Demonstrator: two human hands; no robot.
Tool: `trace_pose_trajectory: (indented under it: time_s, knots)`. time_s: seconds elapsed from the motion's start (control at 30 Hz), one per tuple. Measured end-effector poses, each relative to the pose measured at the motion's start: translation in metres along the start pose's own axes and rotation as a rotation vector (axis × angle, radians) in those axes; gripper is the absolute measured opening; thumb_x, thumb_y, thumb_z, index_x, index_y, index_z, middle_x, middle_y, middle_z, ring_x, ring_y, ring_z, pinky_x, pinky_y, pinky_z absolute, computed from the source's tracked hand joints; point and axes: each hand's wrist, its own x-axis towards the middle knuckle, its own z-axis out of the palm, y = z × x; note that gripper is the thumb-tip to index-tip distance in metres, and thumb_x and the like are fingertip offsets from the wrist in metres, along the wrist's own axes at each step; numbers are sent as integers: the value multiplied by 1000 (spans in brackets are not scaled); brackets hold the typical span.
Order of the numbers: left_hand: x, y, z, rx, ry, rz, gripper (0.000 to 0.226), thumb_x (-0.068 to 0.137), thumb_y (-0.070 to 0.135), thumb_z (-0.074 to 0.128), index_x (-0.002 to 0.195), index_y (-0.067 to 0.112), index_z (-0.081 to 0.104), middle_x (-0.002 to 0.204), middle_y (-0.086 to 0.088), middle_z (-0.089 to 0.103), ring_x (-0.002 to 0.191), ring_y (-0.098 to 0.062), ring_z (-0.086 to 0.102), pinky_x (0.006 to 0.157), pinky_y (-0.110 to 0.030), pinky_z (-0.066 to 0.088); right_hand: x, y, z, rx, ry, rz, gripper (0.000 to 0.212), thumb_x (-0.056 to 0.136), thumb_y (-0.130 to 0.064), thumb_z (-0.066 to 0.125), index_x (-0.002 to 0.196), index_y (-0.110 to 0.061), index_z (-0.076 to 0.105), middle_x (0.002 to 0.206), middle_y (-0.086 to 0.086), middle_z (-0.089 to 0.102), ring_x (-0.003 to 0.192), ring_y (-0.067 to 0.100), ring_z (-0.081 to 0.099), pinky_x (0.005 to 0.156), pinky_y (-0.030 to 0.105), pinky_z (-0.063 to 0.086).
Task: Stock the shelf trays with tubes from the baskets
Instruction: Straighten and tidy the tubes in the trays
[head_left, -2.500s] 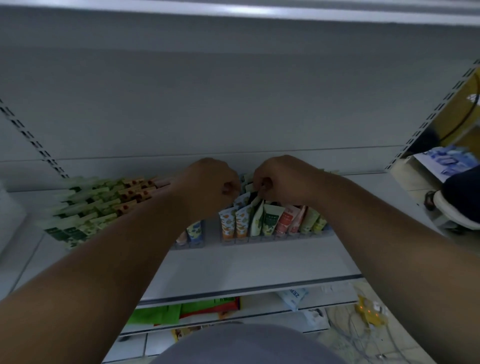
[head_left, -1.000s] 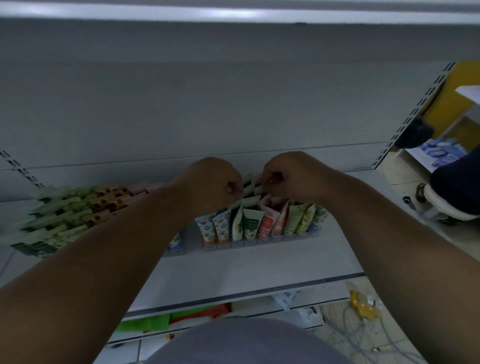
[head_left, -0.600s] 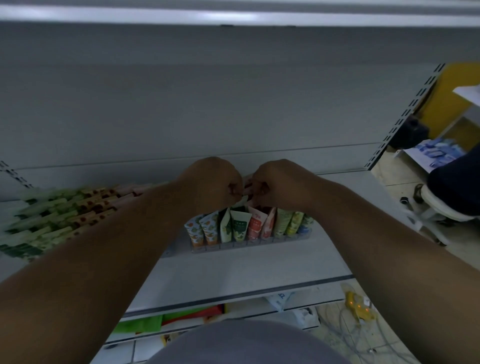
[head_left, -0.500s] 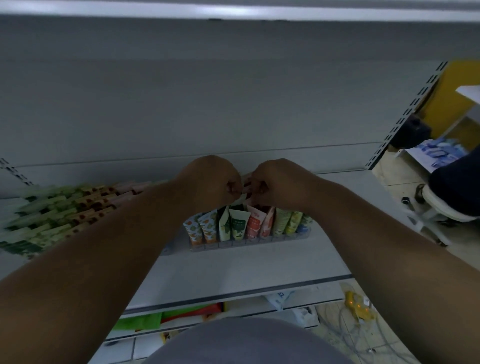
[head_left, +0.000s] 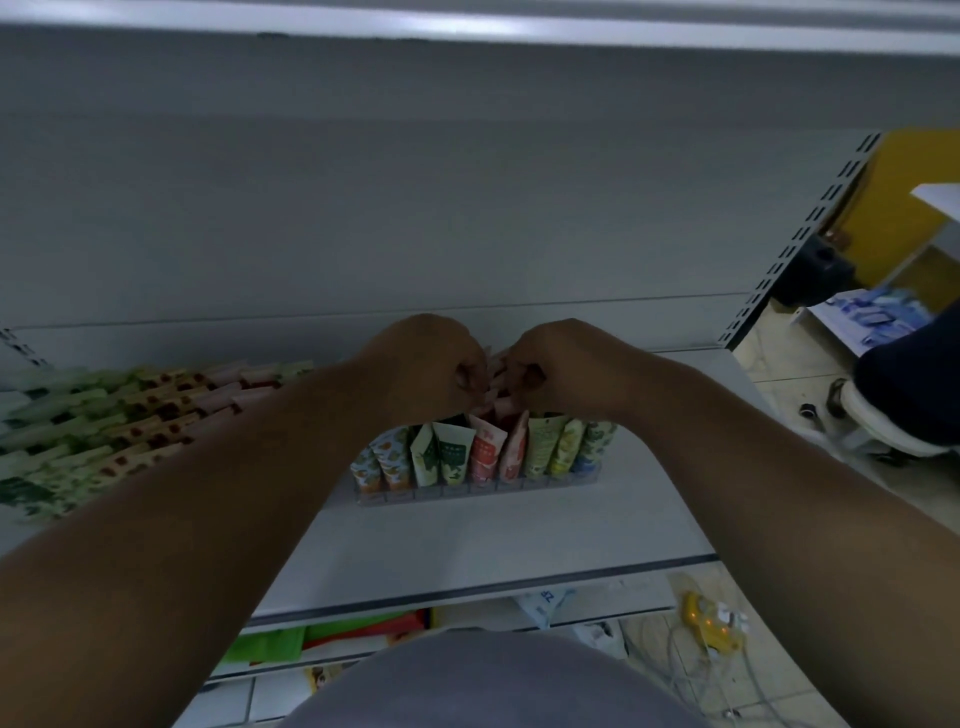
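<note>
A clear shelf tray (head_left: 483, 492) on the white shelf holds rows of small colourful tubes (head_left: 485, 452) standing upright. Both of my hands reach over the back rows of this tray, knuckles almost touching. My left hand (head_left: 426, 364) has its fingers curled down onto the pink tube tops (head_left: 493, 384) between the hands. My right hand (head_left: 561, 364) is curled the same way on those tubes. What the fingertips pinch is mostly hidden by the hands.
A second block of green and red-marked tubes (head_left: 104, 415) fills the shelf to the left. The shelf's front edge (head_left: 467, 587) runs below the tray. A lower shelf holds green and red packs (head_left: 322, 634). Cables and a yellow device (head_left: 711, 618) lie on the floor at right.
The view has shifted a little, so the tray sits further left than 2.5 s ago. Both hands stay over the back rows, and have drawn slightly closer together.
</note>
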Motion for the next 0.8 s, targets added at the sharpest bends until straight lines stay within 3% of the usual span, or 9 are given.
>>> trace_pose_trajectory:
  time_s: [0.1, 0.23, 0.4, 0.47, 0.63, 0.73, 0.8]
  knots:
    - [1, 1, -2, 50, -27, 13, 22, 75, 31, 64, 89, 19, 77, 88, -5, 65, 87, -27, 61, 73, -25, 37, 1, 2, -3, -4, -16, -4, 14, 81, -22, 73, 76, -10, 67, 74, 2, 63, 62, 10, 52, 54, 26, 33]
    - [1, 3, -2, 62, -23, 28, 31, 70, 31, 53, 84, 17, 77, 83, -7, 64, 82, -29, 61, 70, -29, 41, 0, 4, -4, 15, -23, -12, 13, 81, -20, 72, 74, -22, 62, 78, -4, 61, 62, 2, 48, 52, 16, 30]
    - [1, 6, -2, 73, -1, 28, 32, 70, 29, 52, 84, 16, 77, 82, -9, 63, 80, -32, 61, 68, -32, 45, -1, 7, -2, 15, 4, -54, 13, 83, -21, 72, 77, -10, 67, 78, -1, 63, 68, 11, 54, 53, 20, 31]
    - [1, 7, -2, 75, 11, 20, 30, 71, 30, 54, 84, 16, 78, 82, -8, 64, 81, -31, 62, 68, -31, 44, -4, 7, -3, 19, 23, -63, 13, 84, -22, 70, 76, -13, 65, 76, -4, 59, 67, 9, 52, 53, 18, 31]
    - [5, 10, -2, 63, 24, 5, 15, 81, 26, 71, 93, 20, 77, 93, 0, 65, 92, -22, 61, 79, -30, 46, -13, 22, -18, 35, 92, -14, 13, 85, -24, 68, 96, -17, 71, 84, -10, 60, 77, 7, 55, 63, 22, 36]
    - [12, 14, 0, 25, 30, -25, 16, 81, 28, 72, 96, 24, 75, 91, 8, 57, 95, -17, 58, 82, -29, 46, -19, 30, -21, 14, 58, -21, 9, 84, -21, 68, 92, -20, 71, 77, -17, 55, 72, 5, 52, 58, 8, 32]
    - [16, 19, 2, 5, 29, -19, 19, 80, 27, 72, 98, 23, 76, 87, 9, 52, 93, -17, 58, 77, -23, 40, -20, 31, -19, 10, 37, -37, 7, 81, -18, 69, 88, -17, 71, 77, -14, 57, 70, 7, 53, 57, 8, 31]
